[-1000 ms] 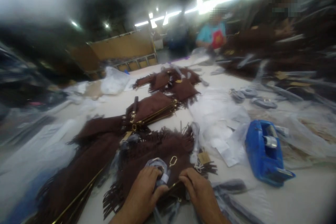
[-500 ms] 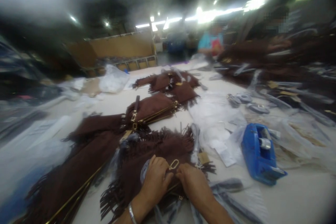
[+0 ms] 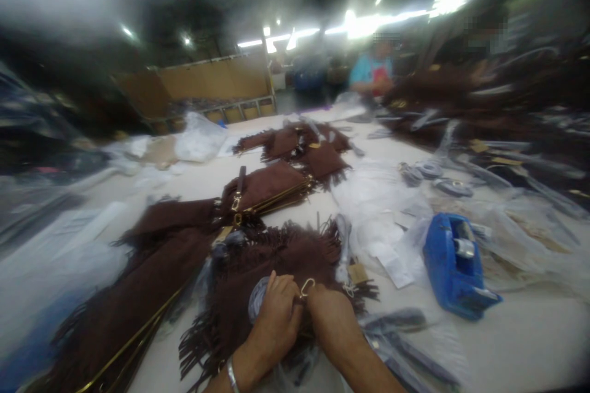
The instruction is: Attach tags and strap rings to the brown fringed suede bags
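Observation:
A dark brown fringed bag (image 3: pixel 281 258) lies on the table under both hands. My left hand (image 3: pixel 276 310) is closed at the bag's near part, its thumb and fingers by a gold clasp (image 3: pixel 306 287). My right hand (image 3: pixel 332 313) is curled into a fist right beside the clasp; its fingertips are hidden, and what they grip cannot be seen. The clasp stands up tilted between the two hands. A plastic-wrapped coil (image 3: pixel 257 299) rests on the bag by my left hand. A tan tag (image 3: pixel 357 273) lies at the bag's right side.
At right stands a blue tape dispenser (image 3: pixel 442 270), with wrapped straps (image 3: pixel 410 350) nearer me. More brown bags (image 3: pixel 170 258) lie to the left and a stacked one (image 3: pixel 267 187) farther back. White plastic sheets (image 3: pixel 378 215) cover the middle right. A co-worker (image 3: pixel 371 73) is across the table.
My right hand has rolled inward and closed nearer the clasp, which is now tilted and partly covered. My left hand has shifted slightly, showing more of the coil.

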`<state>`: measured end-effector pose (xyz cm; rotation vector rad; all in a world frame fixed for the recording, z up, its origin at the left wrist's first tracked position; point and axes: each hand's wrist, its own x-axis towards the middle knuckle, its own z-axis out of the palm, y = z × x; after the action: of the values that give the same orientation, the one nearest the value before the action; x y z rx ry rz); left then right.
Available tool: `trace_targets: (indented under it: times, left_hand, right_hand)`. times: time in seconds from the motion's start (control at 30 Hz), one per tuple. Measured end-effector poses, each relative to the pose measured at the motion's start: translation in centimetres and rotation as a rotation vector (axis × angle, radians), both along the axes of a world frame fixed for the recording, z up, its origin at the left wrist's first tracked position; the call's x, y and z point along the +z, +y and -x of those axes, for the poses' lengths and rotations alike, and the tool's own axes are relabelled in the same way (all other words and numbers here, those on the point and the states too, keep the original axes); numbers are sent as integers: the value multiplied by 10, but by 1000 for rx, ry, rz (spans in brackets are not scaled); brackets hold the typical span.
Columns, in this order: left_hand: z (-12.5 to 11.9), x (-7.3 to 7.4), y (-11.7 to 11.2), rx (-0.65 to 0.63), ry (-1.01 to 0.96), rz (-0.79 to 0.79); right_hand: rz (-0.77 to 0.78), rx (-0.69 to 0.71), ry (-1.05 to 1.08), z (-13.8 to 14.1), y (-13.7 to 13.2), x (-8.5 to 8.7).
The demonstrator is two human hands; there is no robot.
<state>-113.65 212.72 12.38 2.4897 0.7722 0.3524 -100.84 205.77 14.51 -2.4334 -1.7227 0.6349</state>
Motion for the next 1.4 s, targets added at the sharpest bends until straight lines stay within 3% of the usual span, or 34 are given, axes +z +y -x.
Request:
trace_targets:
  times: [0.4, 0.67, 0.8, 0.93, 1.1, 1.23, 1.4]
  left_hand:
    - [-1, -19, -16, 12, -134, -332]
    - [7, -12, -17, 0, -177, -153]
    - [7, -13, -14, 0, -133, -199]
    - [6, -22, -11, 12, -124, -270]
    - [9, -32, -12, 33, -160, -340]
    - [9, -30, -15, 25, -196, -366]
    - [7, -26, -18, -2, -234, -334]
  right_hand:
    - [-49, 19, 53, -7, -1, -14]
    - [-89, -30, 130, -9, -11, -19]
    - [-91, -37, 185, -12, -13, -15]
    - [-73, -17, 197, -18, -14, -11]
    - [-12, 34, 158, -22, -15, -25]
    - [-20, 31, 130, -21, -14, -34]
    - [-48, 18, 149, -17, -11, -25]
